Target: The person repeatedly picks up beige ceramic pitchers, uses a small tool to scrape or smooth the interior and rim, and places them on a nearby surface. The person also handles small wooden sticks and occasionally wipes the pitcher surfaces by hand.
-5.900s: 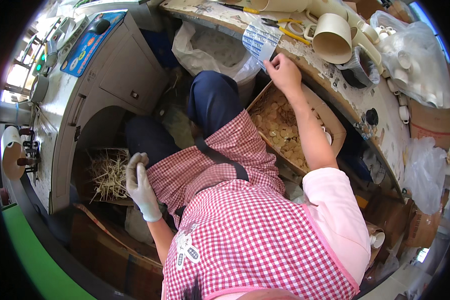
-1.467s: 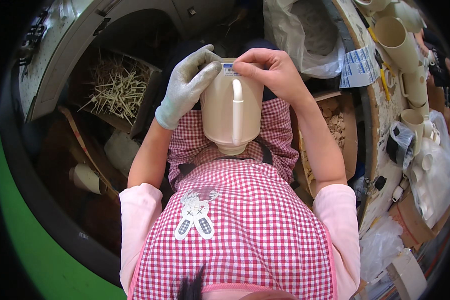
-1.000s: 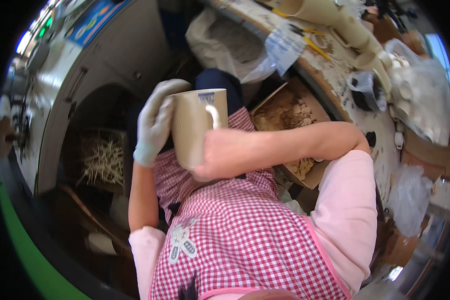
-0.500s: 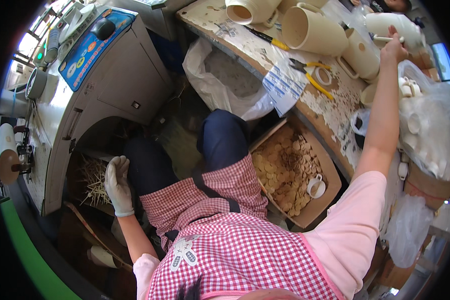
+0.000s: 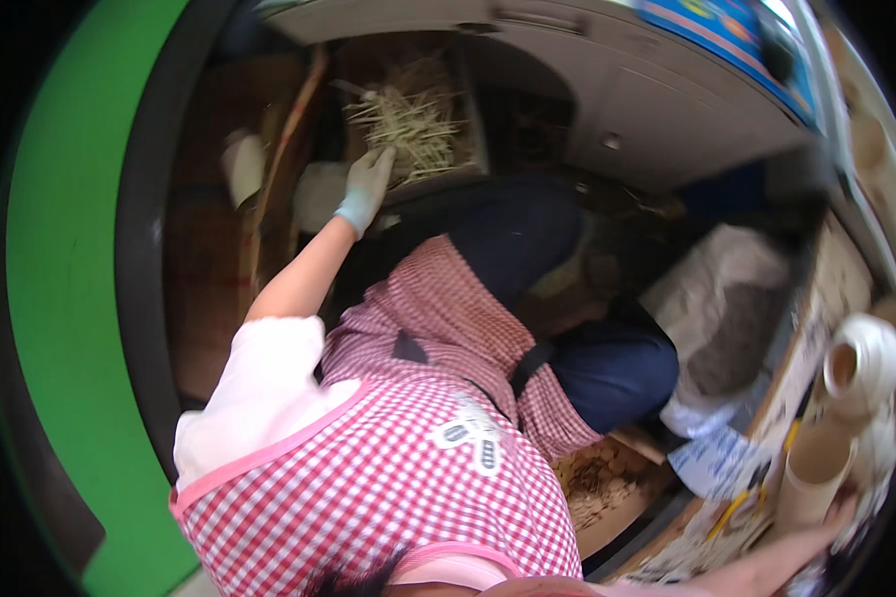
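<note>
My left hand (image 5: pixel 366 186), in a pale work glove, reaches down to a heap of thin pale sticks (image 5: pixel 408 127) in a box under the metal desk. Its fingers point toward the near edge of the heap, but blur hides whether they grip any. Far to the lower right, my bare right hand (image 5: pixel 834 519) is beside a cream mug-like vessel (image 5: pixel 814 468) on the worn workbench. Motion smears its fingers, so what it holds, if anything, does not show.
A carton of flat tan discs (image 5: pixel 607 488) lies beside my right leg. Beyond my knees stands a large whitish plastic sack (image 5: pixel 722 298). Yellow-handled pliers (image 5: pixel 737 509) and a blue-and-white printed sheet (image 5: pixel 712 463) lie on the bench. A pale cup (image 5: pixel 242 167) is far left.
The view has swung left. My left hand has moved from beside my thigh to the sticks. My right hand, earlier raised with a small white rod, now appears low beside the cream vessel.
</note>
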Action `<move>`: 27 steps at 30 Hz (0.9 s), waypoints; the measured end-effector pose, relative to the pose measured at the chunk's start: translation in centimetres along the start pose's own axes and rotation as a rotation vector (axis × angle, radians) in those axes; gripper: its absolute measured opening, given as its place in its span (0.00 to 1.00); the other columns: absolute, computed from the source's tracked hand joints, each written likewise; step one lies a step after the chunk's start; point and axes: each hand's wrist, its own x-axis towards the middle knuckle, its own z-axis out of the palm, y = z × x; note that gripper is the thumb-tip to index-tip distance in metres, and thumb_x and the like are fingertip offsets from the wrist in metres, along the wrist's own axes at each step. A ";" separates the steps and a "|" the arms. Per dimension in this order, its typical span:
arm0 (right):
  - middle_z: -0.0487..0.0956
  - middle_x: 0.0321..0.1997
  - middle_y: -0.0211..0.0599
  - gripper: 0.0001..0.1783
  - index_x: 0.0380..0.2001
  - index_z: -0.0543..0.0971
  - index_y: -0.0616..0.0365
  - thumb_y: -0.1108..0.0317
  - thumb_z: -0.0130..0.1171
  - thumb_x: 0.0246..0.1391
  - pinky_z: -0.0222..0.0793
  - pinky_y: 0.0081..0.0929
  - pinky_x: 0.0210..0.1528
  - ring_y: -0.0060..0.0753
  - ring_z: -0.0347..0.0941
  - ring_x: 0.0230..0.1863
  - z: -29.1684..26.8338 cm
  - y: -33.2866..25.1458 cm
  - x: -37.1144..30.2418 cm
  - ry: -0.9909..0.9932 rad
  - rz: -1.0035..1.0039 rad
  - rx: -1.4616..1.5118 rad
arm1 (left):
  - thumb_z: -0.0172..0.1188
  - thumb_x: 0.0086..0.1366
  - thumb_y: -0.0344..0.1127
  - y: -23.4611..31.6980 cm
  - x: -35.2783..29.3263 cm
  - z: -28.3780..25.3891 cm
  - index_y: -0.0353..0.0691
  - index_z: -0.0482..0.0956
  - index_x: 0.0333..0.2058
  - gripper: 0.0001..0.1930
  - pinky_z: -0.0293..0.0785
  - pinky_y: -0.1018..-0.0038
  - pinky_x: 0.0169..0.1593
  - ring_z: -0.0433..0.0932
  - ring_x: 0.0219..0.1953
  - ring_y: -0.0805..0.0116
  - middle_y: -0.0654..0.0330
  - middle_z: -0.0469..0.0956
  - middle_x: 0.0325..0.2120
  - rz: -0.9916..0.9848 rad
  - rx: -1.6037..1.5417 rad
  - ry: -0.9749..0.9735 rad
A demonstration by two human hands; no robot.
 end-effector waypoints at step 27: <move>0.85 0.47 0.59 0.58 0.56 0.78 0.73 0.20 0.59 0.50 0.79 0.41 0.53 0.49 0.83 0.52 28.3 -86.0 -57.7 -0.741 -0.995 0.393 | 0.70 0.53 0.26 -28.2 3.8 -22.9 0.31 0.70 0.63 0.36 0.64 0.52 0.70 0.63 0.70 0.41 0.39 0.65 0.68 -0.058 0.573 0.636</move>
